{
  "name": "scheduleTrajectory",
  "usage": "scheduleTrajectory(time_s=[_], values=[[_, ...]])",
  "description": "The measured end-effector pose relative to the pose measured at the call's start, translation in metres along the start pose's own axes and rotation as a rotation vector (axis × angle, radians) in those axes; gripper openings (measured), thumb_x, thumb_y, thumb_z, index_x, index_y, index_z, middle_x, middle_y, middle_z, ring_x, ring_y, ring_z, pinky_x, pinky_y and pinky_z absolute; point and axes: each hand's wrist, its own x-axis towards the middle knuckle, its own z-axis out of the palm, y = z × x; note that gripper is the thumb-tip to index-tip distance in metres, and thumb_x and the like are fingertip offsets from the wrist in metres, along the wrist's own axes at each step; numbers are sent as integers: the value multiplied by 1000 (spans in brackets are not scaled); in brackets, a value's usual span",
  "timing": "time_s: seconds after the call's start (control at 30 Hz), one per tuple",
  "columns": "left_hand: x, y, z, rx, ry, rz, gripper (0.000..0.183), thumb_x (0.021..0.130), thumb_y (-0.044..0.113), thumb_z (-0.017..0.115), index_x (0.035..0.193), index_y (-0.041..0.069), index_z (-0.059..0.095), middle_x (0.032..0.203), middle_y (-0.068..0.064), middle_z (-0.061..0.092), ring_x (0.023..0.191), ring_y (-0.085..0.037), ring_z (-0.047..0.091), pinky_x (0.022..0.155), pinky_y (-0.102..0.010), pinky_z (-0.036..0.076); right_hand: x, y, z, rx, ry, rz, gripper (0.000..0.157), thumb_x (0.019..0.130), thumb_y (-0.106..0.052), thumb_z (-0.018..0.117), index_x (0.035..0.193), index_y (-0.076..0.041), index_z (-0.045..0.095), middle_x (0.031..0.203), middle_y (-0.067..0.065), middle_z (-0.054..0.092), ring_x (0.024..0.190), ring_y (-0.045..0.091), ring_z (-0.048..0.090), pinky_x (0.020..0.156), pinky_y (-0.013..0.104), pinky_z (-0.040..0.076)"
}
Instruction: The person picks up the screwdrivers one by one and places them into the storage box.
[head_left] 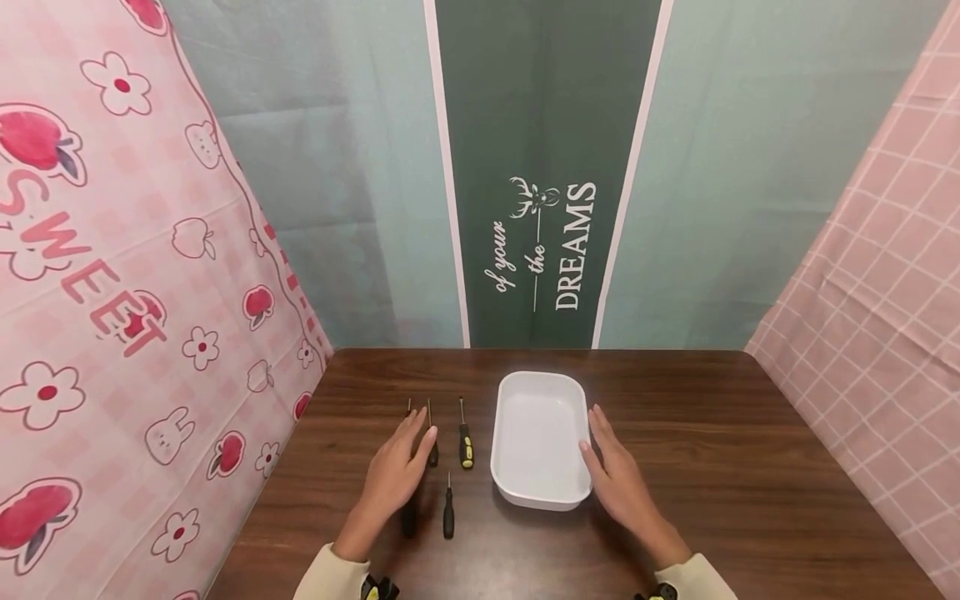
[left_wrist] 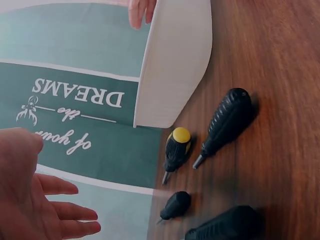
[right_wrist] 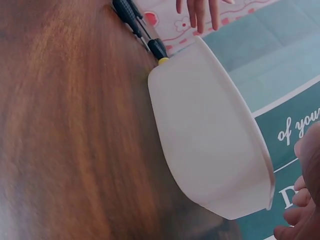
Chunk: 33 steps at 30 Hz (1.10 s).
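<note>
A white rectangular dish (head_left: pixel 542 442) stands upright on the wooden table with nothing inside. My right hand (head_left: pixel 618 483) is beside its right wall, fingers extended; whether it touches the rim I cannot tell. To the dish's left lie several screwdrivers, and over some of them hovers my left hand (head_left: pixel 397 471), fingers straight and holding nothing. A black and yellow screwdriver (head_left: pixel 467 450) lies nearest the dish. In front of it is a small black screwdriver (head_left: pixel 448 512). My left hand partly hides two other dark ones, including a large black screwdriver (left_wrist: pixel 227 225).
The brown wooden table (head_left: pixel 720 433) extends to both sides. Behind it hangs a green curtain (head_left: pixel 547 125) with white lettering. A pink patterned cloth (head_left: pixel 150 333) borders the left side, and a pink checked cloth (head_left: pixel 885 275) the right.
</note>
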Motion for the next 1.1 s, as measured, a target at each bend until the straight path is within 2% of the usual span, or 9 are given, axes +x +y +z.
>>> scheduleTrajectory(time_s=[0.17, 0.33, 0.47, 0.57, 0.67, 0.73, 0.8, 0.9, 1.1], values=[[-5, -9, 0, 4, 16, 9, 53, 108, 41, 45, 146, 6, 52, 150, -13, 50, 135, -35, 51, 107, -57, 40, -3, 4, 8, 18, 36, -2, 59, 108, -29, 49, 155, 1, 32, 163, 15, 28, 148, 36, 30, 114, 57, 27], [-7, -17, -4, 17, 38, 5, 43, 106, 32, 53, 139, 5, 60, 142, -14, 59, 122, -35, 62, 98, -56, 47, -5, 7, 13, 58, 73, 48, 55, 105, -20, 54, 152, 5, 37, 158, 20, 36, 145, 35, 36, 114, 53, 29], [-7, -23, -8, 31, 66, -12, 38, 104, 30, 57, 134, 7, 66, 133, -13, 66, 92, -29, 70, 82, -52, 53, -3, 8, 16, 84, 135, 69, 52, 102, -13, 58, 147, 7, 44, 151, 23, 45, 140, 37, 42, 111, 53, 33], [-6, -27, -11, 27, 70, -45, 37, 103, 30, 59, 133, 9, 67, 110, -14, 73, 64, -17, 58, 64, -43, 50, -2, 10, 17, 83, 174, 76, 49, 99, -9, 62, 142, 9, 49, 145, 25, 50, 136, 38, 48, 108, 54, 37], [-7, -31, -13, 43, 81, -66, 38, 103, 32, 60, 133, 11, 67, 109, -15, 74, 59, -13, 52, 60, -39, 47, 0, 9, 17, 87, 192, 89, 48, 96, -8, 65, 139, 9, 53, 142, 26, 52, 132, 38, 51, 106, 54, 40], [-8, -33, -14, 49, 87, -75, 39, 102, 33, 61, 132, 10, 67, 109, -15, 74, 62, -18, 58, 62, -42, 49, 1, 8, 18, 84, 201, 95, 48, 95, -8, 66, 138, 9, 54, 141, 26, 54, 131, 39, 53, 105, 54, 41], [-10, -34, -15, 68, 103, -69, 38, 102, 33, 62, 130, 9, 69, 124, -14, 70, 85, -26, 69, 75, -49, 53, 2, 7, 19, 84, 212, 95, 47, 94, -7, 66, 137, 10, 55, 139, 27, 54, 129, 40, 54, 104, 54, 42], [-10, -35, -14, 102, 108, -76, 33, 100, 31, 64, 123, 8, 72, 114, -11, 73, 103, -31, 70, 84, -53, 53, 3, 8, 20, 83, 215, 102, 47, 93, -6, 67, 136, 11, 55, 138, 28, 55, 128, 41, 54, 103, 54, 42], [-15, -36, -12, 177, 80, -133, 19, 97, 30, 68, 99, 12, 75, 81, 1, 67, 69, -16, 60, 61, -40, 49, 1, 9, 22, 92, 184, 159, 49, 95, -8, 65, 138, 11, 53, 140, 28, 53, 131, 42, 52, 105, 54, 40]])
